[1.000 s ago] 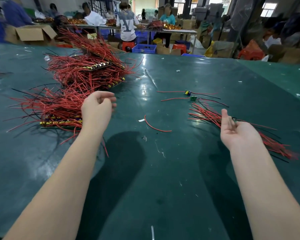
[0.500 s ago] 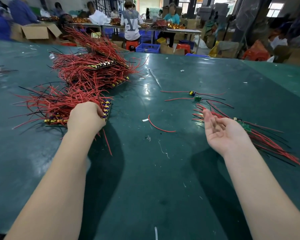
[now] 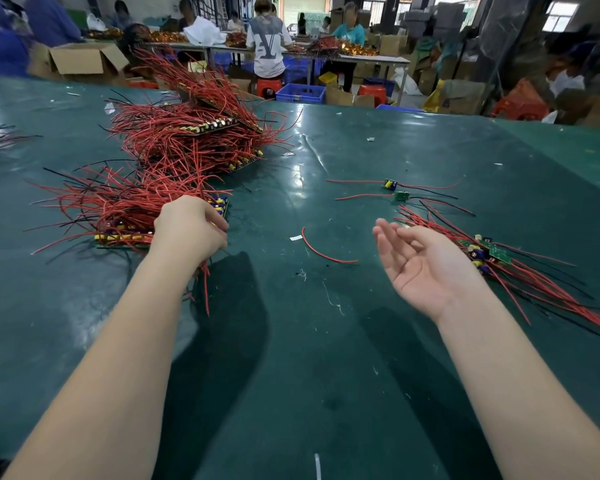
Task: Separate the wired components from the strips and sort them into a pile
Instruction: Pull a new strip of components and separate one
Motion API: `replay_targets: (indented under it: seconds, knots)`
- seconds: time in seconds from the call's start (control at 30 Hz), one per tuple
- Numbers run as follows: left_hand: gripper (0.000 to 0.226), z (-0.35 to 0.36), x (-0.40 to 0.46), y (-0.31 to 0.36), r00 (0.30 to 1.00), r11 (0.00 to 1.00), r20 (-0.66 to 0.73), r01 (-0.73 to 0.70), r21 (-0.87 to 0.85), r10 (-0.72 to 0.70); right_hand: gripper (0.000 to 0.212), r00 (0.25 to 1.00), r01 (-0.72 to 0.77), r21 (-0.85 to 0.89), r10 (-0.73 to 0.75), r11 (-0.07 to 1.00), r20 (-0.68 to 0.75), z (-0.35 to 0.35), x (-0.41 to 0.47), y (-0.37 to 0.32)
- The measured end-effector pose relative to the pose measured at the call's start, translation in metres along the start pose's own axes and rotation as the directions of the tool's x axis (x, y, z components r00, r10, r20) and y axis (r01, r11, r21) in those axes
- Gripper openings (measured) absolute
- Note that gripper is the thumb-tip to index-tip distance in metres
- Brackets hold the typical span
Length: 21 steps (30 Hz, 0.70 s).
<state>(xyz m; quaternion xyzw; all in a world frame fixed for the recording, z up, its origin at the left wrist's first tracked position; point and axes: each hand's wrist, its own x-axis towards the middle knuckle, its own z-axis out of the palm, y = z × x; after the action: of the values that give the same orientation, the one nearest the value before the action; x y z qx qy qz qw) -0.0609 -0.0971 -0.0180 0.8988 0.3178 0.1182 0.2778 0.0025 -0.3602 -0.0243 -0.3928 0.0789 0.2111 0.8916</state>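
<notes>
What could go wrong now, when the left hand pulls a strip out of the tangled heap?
The left hand grips a green component strip whose red wires mesh with the neighbouring heap of wired strips, so a pull may drag several along. A loose red wire on the green table cover may get mixed into the sorted pile.

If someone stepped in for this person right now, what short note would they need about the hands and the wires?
Left hand: grip closed on the near strip of red-wired components.
Right hand: open, palm up, holding nothing, beside the sorted pile of separated green boards with red wires.
Tall stack of unsplit red-wired strips: far left on the green table.
Two loose wired boards lie apart, beyond the pile.
Done: a small pile sorted.
Left: most strips not yet broken apart.
</notes>
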Motion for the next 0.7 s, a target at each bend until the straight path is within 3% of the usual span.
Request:
replay_targets:
  seconds: [0.2, 0.3, 0.43, 0.5, 0.57, 0.63, 0.7]
  knots:
    - [0.026, -0.001, -0.008, 0.011, 0.998, 0.999, -0.028, -0.054, -0.006, 0.054, 0.013, 0.993, -0.094, -0.115, 0.102, 0.989, 0.065, 0.006, -0.003, 0.015]
    - [0.028, 0.011, -0.022, 0.028, 0.981, 0.981, 0.032, -0.193, -0.016, 0.194, 0.012, 0.988, -0.109, -0.157, 0.124, 0.981, 0.088, 0.006, -0.001, 0.019]
    - [0.024, 0.038, -0.046, 0.051, 0.908, 0.913, 0.127, -0.407, 0.035, 0.4, 0.014, 0.992, -0.066, -0.261, 0.091, 0.963, 0.088, 0.004, 0.003, 0.023]
    - [0.02, 0.04, -0.05, 0.053, 0.862, 0.882, 0.191, -0.469, -0.052, 0.47, 0.015, 0.995, -0.034, -0.325, 0.063, 0.945, 0.081, 0.003, 0.004, 0.025]
    - [0.018, 0.029, -0.047, 0.052, 0.845, 0.853, 0.194, -0.439, -0.283, 0.499, 0.017, 0.997, -0.003, -0.403, 0.034, 0.915, 0.07, 0.002, 0.004, 0.027]
    - [0.022, 0.013, -0.042, 0.049, 0.873, 0.777, 0.085, -0.378, -0.503, 0.48, 0.016, 0.997, 0.05, -0.575, -0.011, 0.817, 0.071, 0.002, 0.004, 0.03]
    - [0.026, 0.0, -0.036, 0.045, 0.881, 0.716, -0.08, -0.428, -0.552, 0.466, 0.016, 0.992, 0.124, -0.791, -0.063, 0.599, 0.108, 0.004, 0.002, 0.036]
